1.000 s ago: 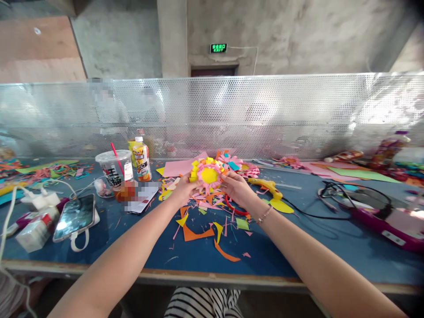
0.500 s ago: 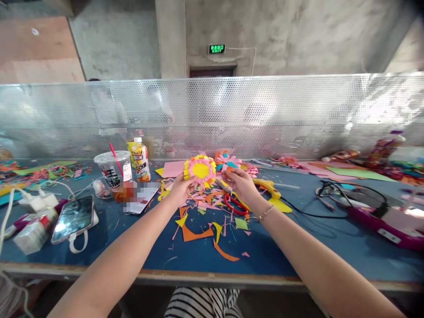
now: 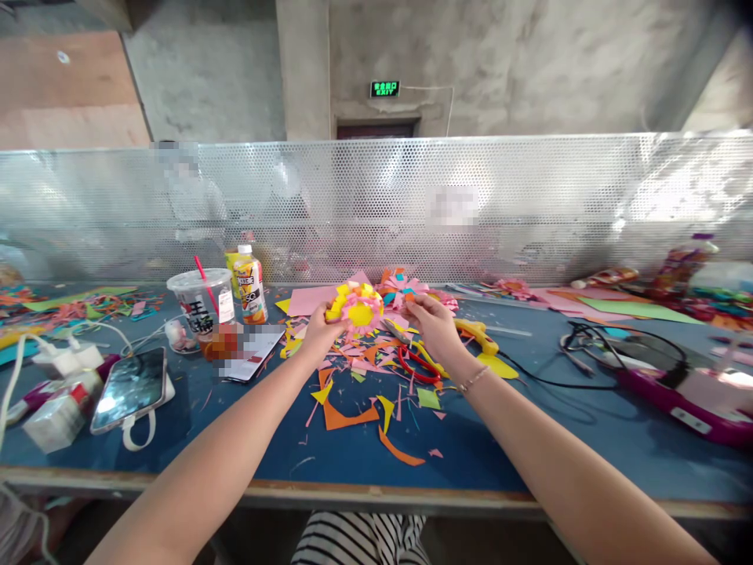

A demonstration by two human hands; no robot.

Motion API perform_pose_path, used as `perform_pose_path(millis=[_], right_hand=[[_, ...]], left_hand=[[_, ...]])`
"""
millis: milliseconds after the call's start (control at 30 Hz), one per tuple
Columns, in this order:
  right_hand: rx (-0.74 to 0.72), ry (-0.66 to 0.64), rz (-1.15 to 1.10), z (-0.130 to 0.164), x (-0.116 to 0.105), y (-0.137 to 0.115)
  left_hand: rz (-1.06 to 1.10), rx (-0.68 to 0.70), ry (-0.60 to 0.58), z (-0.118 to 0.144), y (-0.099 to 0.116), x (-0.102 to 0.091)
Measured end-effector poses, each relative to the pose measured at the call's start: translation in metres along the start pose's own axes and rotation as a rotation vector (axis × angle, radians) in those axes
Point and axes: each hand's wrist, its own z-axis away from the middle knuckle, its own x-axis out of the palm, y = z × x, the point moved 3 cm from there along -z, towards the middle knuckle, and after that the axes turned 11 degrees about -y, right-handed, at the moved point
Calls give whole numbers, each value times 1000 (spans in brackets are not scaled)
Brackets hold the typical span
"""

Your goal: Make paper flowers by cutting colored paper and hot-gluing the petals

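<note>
Near the middle of the frame, the left hand (image 3: 322, 328) has the yellow-and-pink paper flower (image 3: 361, 315) gripped by its edge, yellow centre showing. Just right of it comes the right hand (image 3: 434, 323) — fingertips pinched on a small orange piece (image 3: 410, 297), apart from the flower. Below them, paper scraps (image 3: 369, 355) litter the blue worktop (image 3: 264, 447), and a red-handled tool (image 3: 419, 366) lies among them. Over at centre left — a plastic cup (image 3: 198, 295) with a red straw, standing beside a bottle (image 3: 250, 289).
</note>
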Motion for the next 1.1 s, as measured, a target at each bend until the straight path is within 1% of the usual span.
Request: perform_pose_path(millis=[67, 133, 167, 233, 367, 500, 567, 667, 800, 933, 1000, 1100], right_hand=[[-136, 5, 250, 1, 0, -10], [-265, 15, 480, 4, 4, -21], [-315, 19, 559, 6, 6, -27], [-374, 7, 647, 10, 10, -35], [-428, -21, 711, 15, 14, -43], [-491, -45, 793, 18, 17, -46], [-507, -83, 838, 21, 20, -47], [-552, -132, 882, 25, 26, -49], [-638, -163, 922, 31, 34, -50], [-665, -231, 963, 33, 42, -46], [-674, -260, 978, 33, 45, -43], [-695, -282, 1004, 32, 48, -38]], left_hand=[[-188, 105, 47, 1, 8, -2], [-302, 197, 57, 3, 15, -2], [-334, 225, 56, 4, 18, -2], [-380, 271, 33, 7, 23, -1], [-499, 354, -55, 10, 27, 1], [-726, 460, -162, 10, 27, 3], [-847, 518, -221, 11, 28, 4], [-969, 601, -270, 15, 28, 5], [-1032, 685, -316, 22, 30, 7], [-1072, 733, -337, 27, 29, 11], [-1131, 774, -345, 28, 29, 14], [-1278, 878, -339, 31, 28, 17]])
